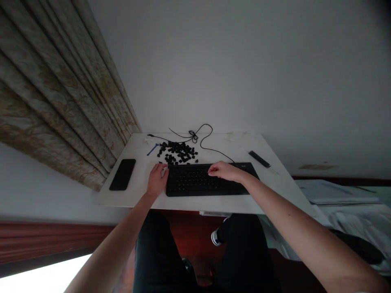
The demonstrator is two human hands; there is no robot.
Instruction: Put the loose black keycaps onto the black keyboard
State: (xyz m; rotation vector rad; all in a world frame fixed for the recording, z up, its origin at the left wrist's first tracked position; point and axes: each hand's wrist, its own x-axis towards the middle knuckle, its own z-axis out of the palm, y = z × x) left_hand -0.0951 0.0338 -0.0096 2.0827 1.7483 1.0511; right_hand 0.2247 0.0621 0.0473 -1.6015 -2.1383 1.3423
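A black keyboard [192, 189] lies flat near the front edge of the white table. My left hand [157, 178] rests at its upper left corner, thumb apart from the fingers and touching the keyboard's side. Over the upper right part of the keys is my right hand [224, 170], its fingertips pinched together. Whatever sits in that pinch is too small and dark to tell. Loose black keycaps [180, 150] lie in a heap just behind the keyboard. The right hand and forearm hide part of the keyboard's right side.
A black phone [122, 174] lies at the table's left. A blue tool [152, 149] is left of the keycaps. The keyboard's thin cable [210, 149] loops along the back by the wall. A narrow black bar [259, 159] lies at the right. A patterned curtain [76, 89] hangs at left.
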